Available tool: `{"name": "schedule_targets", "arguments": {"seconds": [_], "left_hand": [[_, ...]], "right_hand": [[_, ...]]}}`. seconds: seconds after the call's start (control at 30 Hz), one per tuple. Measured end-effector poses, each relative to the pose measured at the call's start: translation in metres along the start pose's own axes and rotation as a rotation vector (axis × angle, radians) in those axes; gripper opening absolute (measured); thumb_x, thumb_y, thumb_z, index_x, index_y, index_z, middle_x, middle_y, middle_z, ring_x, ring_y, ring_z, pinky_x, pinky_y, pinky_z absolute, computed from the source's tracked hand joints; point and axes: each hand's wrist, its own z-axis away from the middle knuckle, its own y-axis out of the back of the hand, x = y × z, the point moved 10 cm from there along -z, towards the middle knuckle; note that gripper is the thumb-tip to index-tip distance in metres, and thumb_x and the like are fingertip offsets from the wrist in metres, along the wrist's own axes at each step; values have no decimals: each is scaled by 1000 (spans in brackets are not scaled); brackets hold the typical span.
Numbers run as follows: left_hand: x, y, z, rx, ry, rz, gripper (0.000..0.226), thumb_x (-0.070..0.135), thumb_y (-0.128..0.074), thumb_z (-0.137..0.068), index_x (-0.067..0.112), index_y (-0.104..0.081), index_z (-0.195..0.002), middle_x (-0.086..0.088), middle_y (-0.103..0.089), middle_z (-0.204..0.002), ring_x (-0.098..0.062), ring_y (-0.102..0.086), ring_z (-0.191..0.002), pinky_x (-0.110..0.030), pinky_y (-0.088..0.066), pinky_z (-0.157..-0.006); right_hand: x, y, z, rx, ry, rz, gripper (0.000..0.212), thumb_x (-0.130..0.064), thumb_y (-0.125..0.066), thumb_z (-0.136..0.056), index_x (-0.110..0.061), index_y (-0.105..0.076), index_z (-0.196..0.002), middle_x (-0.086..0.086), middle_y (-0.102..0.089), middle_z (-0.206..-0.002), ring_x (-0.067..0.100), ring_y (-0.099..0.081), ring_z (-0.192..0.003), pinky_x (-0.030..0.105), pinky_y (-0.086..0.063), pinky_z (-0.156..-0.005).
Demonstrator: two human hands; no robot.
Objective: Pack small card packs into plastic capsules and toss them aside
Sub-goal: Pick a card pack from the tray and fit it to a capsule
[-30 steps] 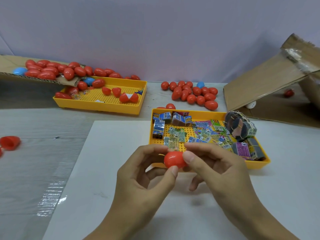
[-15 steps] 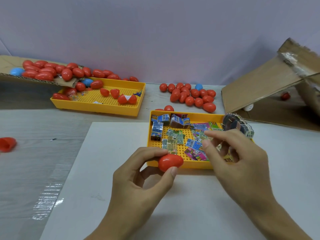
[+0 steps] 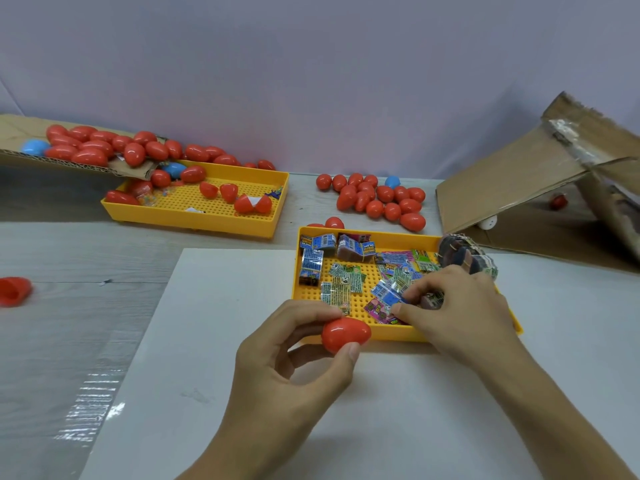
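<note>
My left hand (image 3: 287,368) pinches a closed red capsule (image 3: 345,334) between thumb and fingertips, just in front of the near yellow tray (image 3: 408,332). That tray holds several small card packs. My right hand (image 3: 460,306) reaches into it, with index finger and thumb pinching a blue card pack (image 3: 389,295) near the tray's middle. A banded bundle of packs (image 3: 465,256) sits at the tray's far right corner.
A second yellow tray (image 3: 221,221) with red capsule halves lies far left. A cardboard flap (image 3: 20,133) above it carries several red capsules. A pile of closed capsules (image 3: 377,199) lies behind the near tray. A cardboard box (image 3: 540,188) stands right. One red capsule half (image 3: 14,291) lies far left.
My right hand let go of the capsule, moved right into the tray and now pinches a blue pack. My left hand keeps the capsule almost still.
</note>
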Motion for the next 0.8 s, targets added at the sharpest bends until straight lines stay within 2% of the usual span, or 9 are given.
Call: {"name": "schedule_targets", "arguments": {"seconds": [0.1,0.23,0.3,0.37,0.47,0.53,0.6,0.7,0.8], "left_hand": [[1,1,0,10,-5,-19,30,32,-79,-70,32,-70,-99,6,-69,-101,-23,-71,-98,-23,-59,-75],[3,1,0,20,-32,-15,27,28,-78,-71,35,-69,-95,5,-65,-100,-24,-71,-96,-23,-59,-74],[5,1,1,19,-53,-10,24,27,-76,-74,34,-68,-96,5,-62,-101,-31,-71,-97,-28,-60,-72],[5,2,1,30,-58,-5,19,26,-71,-76,30,-68,-94,7,-58,-101,-35,-69,-95,-32,-61,-67],[4,2,0,25,-55,51,11,21,-61,-79,24,-64,-89,4,-56,-96,-34,-67,-83,-29,-58,-58],[-1,1,-2,1,-11,90,11,22,-56,-82,20,-65,-89,0,-58,-92,-28,-65,-74,-30,-55,-56],[-5,-1,-3,-31,30,81,18,26,-53,-85,19,-67,-92,-4,-60,-86,-24,-63,-68,-31,-54,-57],[-5,-4,-2,-60,40,75,25,29,-51,-88,15,-71,-95,-3,-59,-85,-25,-59,-68,-33,-52,-55],[0,-8,-1,-77,30,11,25,36,-54,-90,18,-72,-94,-2,-59,-84,-23,-58,-63,-33,-50,-50]], "right_hand": [[1,3,0,15,19,-57,27,-45,-80,-73,-46,-55,-62,-13,-54,-107,13,-32,-99,39,-35,-91],[-4,7,3,74,91,-113,28,-39,-82,-73,-46,-57,-62,-14,-56,-105,13,-36,-104,34,-32,-89],[-6,19,10,187,169,-243,22,-36,-83,-71,-41,-63,-64,-14,-59,-102,13,-40,-106,31,-30,-85],[-5,30,17,250,226,-445,15,-41,-82,-69,-35,-69,-65,-15,-62,-97,10,-47,-101,24,-33,-78],[-16,30,28,114,294,-778,25,-51,-81,-64,-28,-73,-68,-13,-65,-91,6,-50,-73,18,-38,-64],[-30,20,38,-31,336,-929,21,-45,-78,-64,-25,-71,-64,-12,-64,-85,18,-53,-76,22,-41,-64],[-39,9,44,-123,347,-949,19,-39,-76,-66,-21,-70,-62,-10,-64,-83,23,-54,-78,22,-42,-67],[-44,0,51,-172,358,-936,24,-31,-82,-74,-15,-70,-63,-9,-64,-84,27,-56,-80,23,-43,-66],[-46,-1,54,-181,362,-895,25,-32,-80,-76,-11,-71,-66,-7,-64,-87,31,-56,-82,34,-45,-66]]}}
